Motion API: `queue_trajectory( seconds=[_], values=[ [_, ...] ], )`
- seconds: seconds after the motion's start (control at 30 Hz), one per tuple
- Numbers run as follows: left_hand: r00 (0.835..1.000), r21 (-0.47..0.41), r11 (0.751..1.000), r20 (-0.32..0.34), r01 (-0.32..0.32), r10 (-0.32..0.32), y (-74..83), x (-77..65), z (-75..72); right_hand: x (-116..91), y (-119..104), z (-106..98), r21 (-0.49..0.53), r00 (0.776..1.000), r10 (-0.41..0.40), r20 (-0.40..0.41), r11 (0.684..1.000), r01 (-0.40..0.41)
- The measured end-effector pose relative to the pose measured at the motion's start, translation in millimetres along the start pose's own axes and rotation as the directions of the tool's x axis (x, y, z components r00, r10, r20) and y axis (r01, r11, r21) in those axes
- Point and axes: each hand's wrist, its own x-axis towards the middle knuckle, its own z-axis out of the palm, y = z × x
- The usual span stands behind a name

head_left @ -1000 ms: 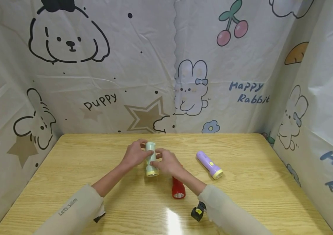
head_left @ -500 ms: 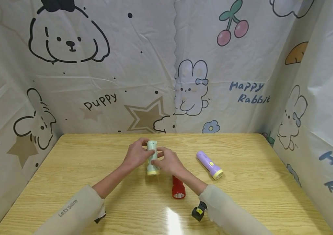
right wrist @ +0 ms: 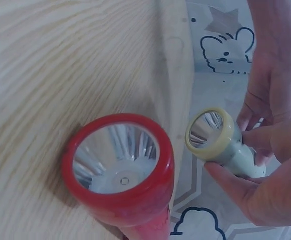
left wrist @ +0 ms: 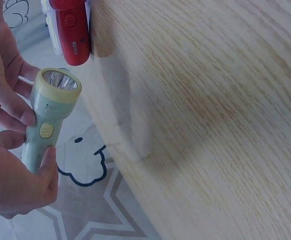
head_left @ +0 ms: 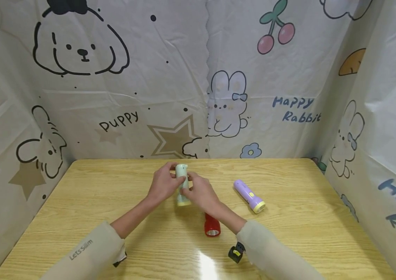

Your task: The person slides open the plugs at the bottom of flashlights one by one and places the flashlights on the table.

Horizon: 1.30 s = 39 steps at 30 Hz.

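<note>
A mint-green flashlight (head_left: 182,171) with a yellow rim is held between both hands, its lens end toward the person. It appears raised off the table. My left hand (head_left: 163,182) grips the rear part of its body, the thumb along the side in the left wrist view. My right hand (head_left: 201,192) holds it from the other side nearer the head, fingers and thumb around it in the right wrist view. The yellow switch (left wrist: 46,130) faces the left wrist camera. Under the right forearm lies a red flashlight (head_left: 212,225), partly hidden in the head view.
A purple flashlight (head_left: 249,196) with a yellow rim lies on the wooden table (head_left: 288,233) to the right. Printed cloth (head_left: 170,89) stands behind the table and along both sides. A black wrist camera (head_left: 236,252) hangs below the right sleeve.
Both hands have moved slightly up and to the right in the head view, carrying the mint-green flashlight along. The red and purple flashlights have stayed in place.
</note>
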Motion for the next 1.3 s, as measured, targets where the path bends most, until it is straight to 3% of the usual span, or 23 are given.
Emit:
queue_trajectory(
  seconds=[0.23, 0.53, 1.0, 1.3],
  values=[
    [0.999, -0.023, 0.999, -0.047, -0.027, 0.026, 4.1, -2.3, 2.1, -2, -2, 4, -0.187, 0.991, -0.127, -0.049, 0.976, 0.116],
    [0.993, -0.075, 0.994, -0.100, -0.078, 0.070, 4.5, -3.1, 5.9, -6, -1, 9, -0.394, 0.953, -0.275, -0.131, 0.896, 0.204],
    [0.985, -0.117, 0.987, -0.149, -0.111, 0.093, 5.9, -5.5, 7.7, -9, -2, 13, -0.558, 0.915, -0.360, -0.181, 0.804, 0.205],
    [0.980, -0.154, 0.980, -0.175, -0.125, 0.097, 6.3, -7.3, 7.6, -9, -1, 12, -0.579, 0.903, -0.382, -0.195, 0.788, 0.208]
  ],
)
